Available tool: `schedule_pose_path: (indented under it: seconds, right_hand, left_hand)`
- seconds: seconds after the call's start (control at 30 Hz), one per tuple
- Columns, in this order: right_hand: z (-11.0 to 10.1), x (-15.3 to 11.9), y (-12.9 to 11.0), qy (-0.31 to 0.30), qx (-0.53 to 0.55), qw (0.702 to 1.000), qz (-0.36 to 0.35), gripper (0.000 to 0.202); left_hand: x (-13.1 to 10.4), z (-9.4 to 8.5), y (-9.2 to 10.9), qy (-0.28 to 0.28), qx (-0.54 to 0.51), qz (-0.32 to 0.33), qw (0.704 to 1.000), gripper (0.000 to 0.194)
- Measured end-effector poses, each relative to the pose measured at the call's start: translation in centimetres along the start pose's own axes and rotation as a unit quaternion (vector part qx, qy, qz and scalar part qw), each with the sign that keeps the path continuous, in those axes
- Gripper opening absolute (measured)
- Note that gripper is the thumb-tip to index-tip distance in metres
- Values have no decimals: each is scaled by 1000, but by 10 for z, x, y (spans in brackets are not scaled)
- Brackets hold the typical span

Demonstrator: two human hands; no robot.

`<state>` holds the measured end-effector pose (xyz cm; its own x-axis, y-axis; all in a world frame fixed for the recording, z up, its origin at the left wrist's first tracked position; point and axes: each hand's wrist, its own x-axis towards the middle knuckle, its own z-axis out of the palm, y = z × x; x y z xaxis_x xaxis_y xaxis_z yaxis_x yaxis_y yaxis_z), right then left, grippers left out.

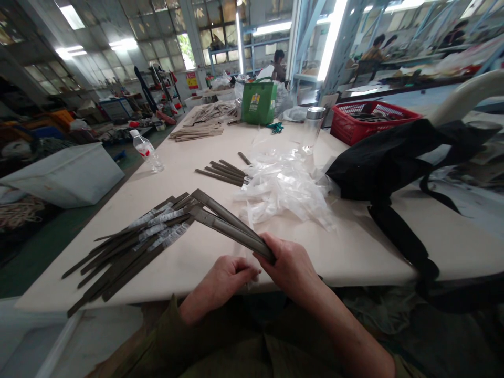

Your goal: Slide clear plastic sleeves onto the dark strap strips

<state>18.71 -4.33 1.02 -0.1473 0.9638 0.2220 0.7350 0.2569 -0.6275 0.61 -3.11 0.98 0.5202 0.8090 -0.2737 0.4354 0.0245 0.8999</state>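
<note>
My right hand (293, 265) is closed around the near ends of a few long dark grey-brown strips (232, 228), which slant up and to the left over the table. Close beside it, my left hand (224, 281) is pinched shut on a bit of clear plastic film (250, 282), largely hidden by the fingers. To the left lies a fanned pile of similar strips (114, 262), several wrapped in clear plastic (161, 228) around the middle. Beyond my hands is a heap of clear plastic bags (283, 194), with more dark strips (222, 172) partly under its left side.
A plastic bottle (147, 151) stands near the left edge. Farther back are bundles of pale strips (197, 132), a green bag (258, 102) and a clear tumbler (314, 128). A red basket (370, 121) and black bag (386, 157) occupy the right side. People sit in the background.
</note>
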Motion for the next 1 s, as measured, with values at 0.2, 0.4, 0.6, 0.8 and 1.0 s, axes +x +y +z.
schedule_pose_path:
  seconds: [0.2,0.4,0.6,0.8,1.0]
  right_hand:
    - [-7,-3,0,26,119,992,43,15]
    - [-13,-16,14,-3,265,959,97,40]
    - [-6,-25,19,-24,279,953,113,36]
    - [5,-19,5,-12,259,960,101,19]
    - [15,-10,-2,13,199,977,72,20]
  left_hand:
    - [4,-6,0,44,-29,-14,998,30]
    - [16,-20,-7,181,-414,-6,892,33]
    - [24,-30,-4,244,-560,24,791,33]
    - [26,-25,-1,236,-560,29,794,30]
    - [25,-15,4,217,-561,35,798,31]
